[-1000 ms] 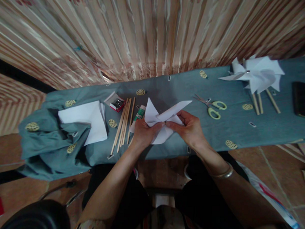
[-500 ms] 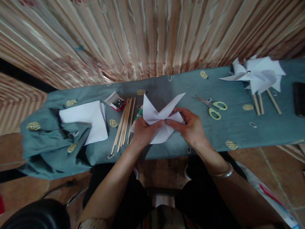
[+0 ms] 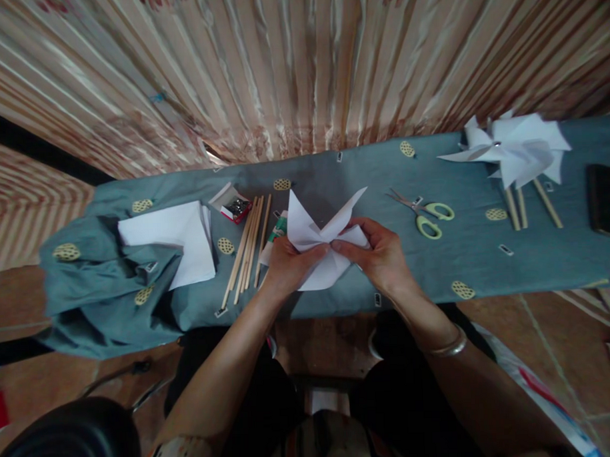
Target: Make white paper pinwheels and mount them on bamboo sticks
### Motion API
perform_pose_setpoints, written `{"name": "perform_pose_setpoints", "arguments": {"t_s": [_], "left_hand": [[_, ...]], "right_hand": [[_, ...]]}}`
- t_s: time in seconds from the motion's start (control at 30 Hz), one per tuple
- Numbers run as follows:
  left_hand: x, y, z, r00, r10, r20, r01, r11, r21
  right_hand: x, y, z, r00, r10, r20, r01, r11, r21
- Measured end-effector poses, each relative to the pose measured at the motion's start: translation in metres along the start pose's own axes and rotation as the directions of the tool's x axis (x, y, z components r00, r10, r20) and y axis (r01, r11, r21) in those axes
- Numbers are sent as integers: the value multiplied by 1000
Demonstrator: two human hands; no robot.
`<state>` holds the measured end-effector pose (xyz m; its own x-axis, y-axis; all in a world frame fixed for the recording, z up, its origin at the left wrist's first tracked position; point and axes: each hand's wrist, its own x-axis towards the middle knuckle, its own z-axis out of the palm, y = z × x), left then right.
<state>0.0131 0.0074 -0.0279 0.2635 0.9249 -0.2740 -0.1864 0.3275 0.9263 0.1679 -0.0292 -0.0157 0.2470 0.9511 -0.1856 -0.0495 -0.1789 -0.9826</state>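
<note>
Together, both hands (image 3: 331, 257) on folded paper (image 3: 315, 238)

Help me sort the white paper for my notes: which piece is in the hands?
The cut, partly folded sheet at the centre, gripped by left hand and right hand; the stack and pinwheels lie untouched.

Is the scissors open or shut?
Open. The scissors lie on the cloth with blades splayed in a narrow V, green handles apart.

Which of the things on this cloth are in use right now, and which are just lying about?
In use: left hand and right hand pinching the cut white paper at its centre.

Lying about: scissors, wooden sticks, paper stack, pin box, finished pinwheels, glue tube.
</note>
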Motion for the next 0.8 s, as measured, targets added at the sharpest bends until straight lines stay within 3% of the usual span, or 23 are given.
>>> {"name": "perform_pose_setpoints", "arguments": {"t_s": [0.63, 0.8], "left_hand": [[-2, -5, 2, 1000, 20, 18, -21, 1000, 18], [-4, -6, 2, 1000, -11, 18, 12, 999, -48]], "right_hand": [[-4, 3, 0, 998, -48, -49, 45, 997, -63], [-4, 1, 0, 999, 1, -33, -2, 1000, -6]]}}
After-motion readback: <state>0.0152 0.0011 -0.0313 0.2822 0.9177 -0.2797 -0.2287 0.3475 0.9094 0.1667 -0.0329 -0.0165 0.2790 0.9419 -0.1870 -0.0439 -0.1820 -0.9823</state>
